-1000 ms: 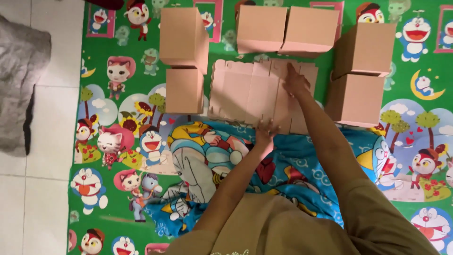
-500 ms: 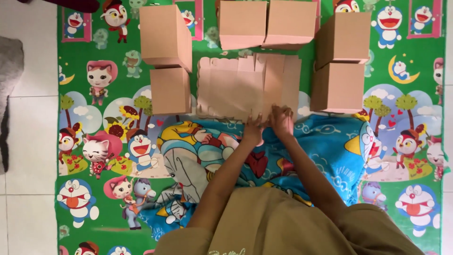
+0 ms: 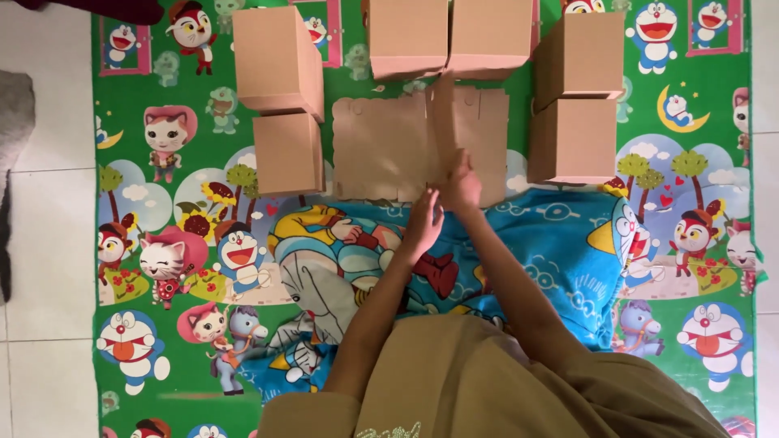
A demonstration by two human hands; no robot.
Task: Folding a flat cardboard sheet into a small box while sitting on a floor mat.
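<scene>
Brown cardboard, a flat die-cut sheet, lies on the green cartoon mat right ahead of me, between the folded boxes. My right hand is closed on one panel of it, lifting that flap upright. My left hand rests loosely open at the sheet's near edge, holding nothing, just above the blue blanket. Six assembled boxes ring the sheet.
</scene>
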